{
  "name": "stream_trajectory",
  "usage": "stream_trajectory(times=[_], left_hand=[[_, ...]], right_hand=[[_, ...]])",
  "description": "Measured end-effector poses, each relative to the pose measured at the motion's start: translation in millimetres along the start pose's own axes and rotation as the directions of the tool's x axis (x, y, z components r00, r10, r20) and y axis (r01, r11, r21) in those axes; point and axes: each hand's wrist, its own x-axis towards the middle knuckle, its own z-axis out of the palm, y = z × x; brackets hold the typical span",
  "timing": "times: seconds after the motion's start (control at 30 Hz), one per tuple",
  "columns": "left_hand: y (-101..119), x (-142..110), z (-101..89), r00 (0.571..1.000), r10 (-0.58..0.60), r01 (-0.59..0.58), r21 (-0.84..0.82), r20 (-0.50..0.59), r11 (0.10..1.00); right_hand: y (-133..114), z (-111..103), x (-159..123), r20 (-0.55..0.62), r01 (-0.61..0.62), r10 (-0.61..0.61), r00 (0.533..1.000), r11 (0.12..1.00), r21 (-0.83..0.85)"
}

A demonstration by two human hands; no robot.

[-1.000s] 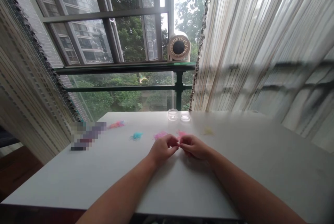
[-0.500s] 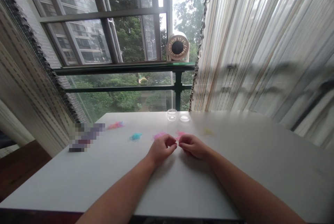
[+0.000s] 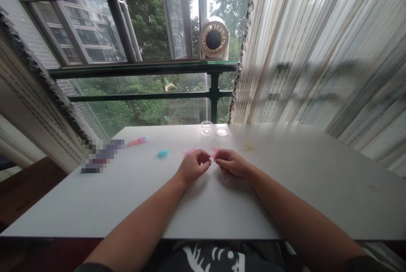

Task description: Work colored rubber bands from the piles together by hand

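Observation:
My left hand [image 3: 194, 167] and my right hand [image 3: 233, 163] meet just above the white table [image 3: 95, 208], fingertips almost touching. Each pinches thumb against forefinger. Whatever is between the fingertips is too small to make out. Right behind my left hand lies a purple-pink pile [image 3: 189, 152] of thin, tangled strands, partly covered by the fingers. A bright pink pile [image 3: 215, 150] shows behind the gap between my hands. Farther left sits a turquoise pile [image 3: 163, 154] of similar thin loops, and to the right a pale yellow pile [image 3: 249, 146].
Near the far edge stand a clear round container [image 3: 207, 128] and a clear shallow lid or dish [image 3: 221, 131]. A mixed orange-pink pile [image 3: 137, 141] lies back left, beside a blurred-out item [image 3: 104, 157]. A white fan [image 3: 214, 39] sits by the window, above the railing.
The camera has tipped down, so the scene sits higher and the table's front edge and dark clothing show. My fingertips parted slightly, then came close again. The piles stay put.

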Motion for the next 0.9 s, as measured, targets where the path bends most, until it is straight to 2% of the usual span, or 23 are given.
stream_trajectory(times=[0.63, 0.9], left_hand=[[1.0, -0.5, -0.2, 1.0, -0.004, 0.004, 0.028, 0.01, 1.0], [2.8, -0.8, -0.2, 1.0, -0.005, 0.005, -0.003, -0.003, 1.0]], right_hand=[[-0.7, -1.2, -0.2, -0.067, 0.039, -0.041, 0.997, 0.999, -0.031], [-1.3, -2.8, -2.2, 0.017, 0.049, -0.049, 0.999, 0.999, 0.002]])
